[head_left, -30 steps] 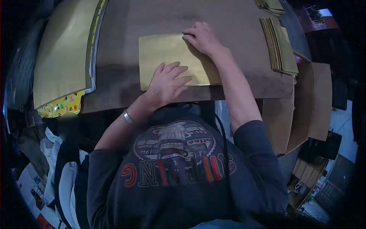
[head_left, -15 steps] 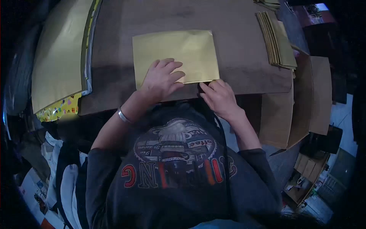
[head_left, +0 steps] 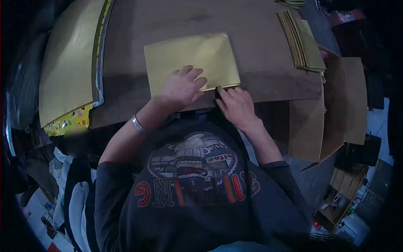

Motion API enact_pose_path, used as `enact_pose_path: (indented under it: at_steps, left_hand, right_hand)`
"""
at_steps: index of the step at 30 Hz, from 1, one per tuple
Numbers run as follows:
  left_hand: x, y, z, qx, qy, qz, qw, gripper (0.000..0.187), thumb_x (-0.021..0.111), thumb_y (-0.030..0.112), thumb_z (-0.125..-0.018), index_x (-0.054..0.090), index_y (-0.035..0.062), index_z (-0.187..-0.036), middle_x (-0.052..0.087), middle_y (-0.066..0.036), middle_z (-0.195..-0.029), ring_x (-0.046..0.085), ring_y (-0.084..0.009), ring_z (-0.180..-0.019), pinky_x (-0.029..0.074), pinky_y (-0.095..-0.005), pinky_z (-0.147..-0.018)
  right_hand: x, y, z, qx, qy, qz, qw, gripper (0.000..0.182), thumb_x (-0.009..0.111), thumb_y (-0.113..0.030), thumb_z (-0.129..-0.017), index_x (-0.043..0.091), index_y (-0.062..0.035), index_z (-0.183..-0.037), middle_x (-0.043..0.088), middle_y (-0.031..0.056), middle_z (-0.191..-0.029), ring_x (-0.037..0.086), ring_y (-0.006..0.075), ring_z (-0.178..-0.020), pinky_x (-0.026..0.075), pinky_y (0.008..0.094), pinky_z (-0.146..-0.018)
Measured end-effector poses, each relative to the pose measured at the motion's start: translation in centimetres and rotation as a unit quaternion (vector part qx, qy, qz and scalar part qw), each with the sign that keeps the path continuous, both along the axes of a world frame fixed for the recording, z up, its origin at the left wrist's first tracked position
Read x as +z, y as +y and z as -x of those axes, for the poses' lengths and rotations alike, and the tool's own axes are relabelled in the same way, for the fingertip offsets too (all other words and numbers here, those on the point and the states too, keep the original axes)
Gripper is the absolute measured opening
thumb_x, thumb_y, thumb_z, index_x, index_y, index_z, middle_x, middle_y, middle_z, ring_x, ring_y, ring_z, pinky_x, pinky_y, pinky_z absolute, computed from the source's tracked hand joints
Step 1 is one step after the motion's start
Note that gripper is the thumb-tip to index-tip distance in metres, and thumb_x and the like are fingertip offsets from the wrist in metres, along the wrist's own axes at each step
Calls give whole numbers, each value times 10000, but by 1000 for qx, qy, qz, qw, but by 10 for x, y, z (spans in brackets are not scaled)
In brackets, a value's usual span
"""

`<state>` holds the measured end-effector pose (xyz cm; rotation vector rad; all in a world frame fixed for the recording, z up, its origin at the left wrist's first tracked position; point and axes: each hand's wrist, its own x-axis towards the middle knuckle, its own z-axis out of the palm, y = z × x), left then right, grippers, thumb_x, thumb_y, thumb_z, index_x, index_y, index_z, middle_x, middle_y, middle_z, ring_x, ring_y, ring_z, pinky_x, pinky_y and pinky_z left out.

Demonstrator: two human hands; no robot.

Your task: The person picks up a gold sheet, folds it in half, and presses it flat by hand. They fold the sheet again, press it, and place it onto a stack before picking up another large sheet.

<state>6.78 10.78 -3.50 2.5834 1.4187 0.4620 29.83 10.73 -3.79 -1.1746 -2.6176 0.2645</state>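
Observation:
A folded sheet of yellow paper (head_left: 193, 54) lies at the table's front edge, its near side showing a doubled, slightly parted fold. My left hand (head_left: 181, 87), with a silver bracelet at the wrist, rests flat on the lower part of the sheet, fingers stretched and a little apart. At the fold's right end is my right hand (head_left: 238, 105), its fingers bent together against the paper's near edge. Between its thumb and index finger shows a small dark thing (head_left: 217, 93) whose kind I cannot tell.
Large yellow sheets (head_left: 71, 54) are stacked at the left over a patterned yellow wrapper (head_left: 71, 120). A bundle of folded yellow paper pieces (head_left: 300, 40) stands at the table's right, above an open cardboard box (head_left: 333, 113). More folded pieces (head_left: 291, 3) lie at the far right.
My right hand has shifted slightly left along the paper's near edge, and the fold there has parted a little. My left hand's fingers have drawn closer together on the sheet.

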Motion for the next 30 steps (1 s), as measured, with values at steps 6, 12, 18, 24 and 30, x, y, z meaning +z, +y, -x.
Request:
enact_pose_path:
  at_steps: [6,12,18,24,30]
  left_hand:
    - [0,5,-9,33,-44,11,998,329,695,261,-787,613,112,-1068,574,-82,-1074,550,-288,-1056,513,-385,-855]
    - [4,5,-7,9,-30,-4,1000,260,681,235,-797,606,76,-988,576,-99,-1030,561,-286,-1030,521,-388,-827]
    - [10,5,-9,1,-33,10,999,213,674,220,-799,595,61,-916,565,-112,-961,586,-298,-959,519,-395,-794]
    - [2,7,-9,-8,-53,-32,998,188,667,204,-781,580,61,-869,548,-109,-903,591,-288,-899,515,-397,-762]
    - [1,6,-13,17,-37,-37,998,214,671,261,-799,605,87,-904,569,-87,-941,598,-263,-928,511,-399,-775]
  right_hand:
    - [-2,3,1,-8,-8,1,1000,382,663,-220,-841,623,-43,-1177,618,98,-819,588,263,-813,464,400,-720]
    - [5,1,-5,9,-11,12,1000,362,653,-225,-848,631,-45,-1160,603,90,-805,576,260,-811,452,395,-717]
    - [3,2,-8,-10,-20,-3,1000,363,661,-241,-838,639,-67,-1155,599,68,-778,573,248,-798,441,396,-707]
    - [6,-1,-3,-8,-61,-30,998,370,658,-259,-840,636,-75,-1161,605,60,-757,588,247,-777,442,398,-691]
    - [3,5,2,-13,-64,-10,998,391,611,-254,-869,598,-79,-1218,662,91,-799,633,274,-786,446,427,-691]
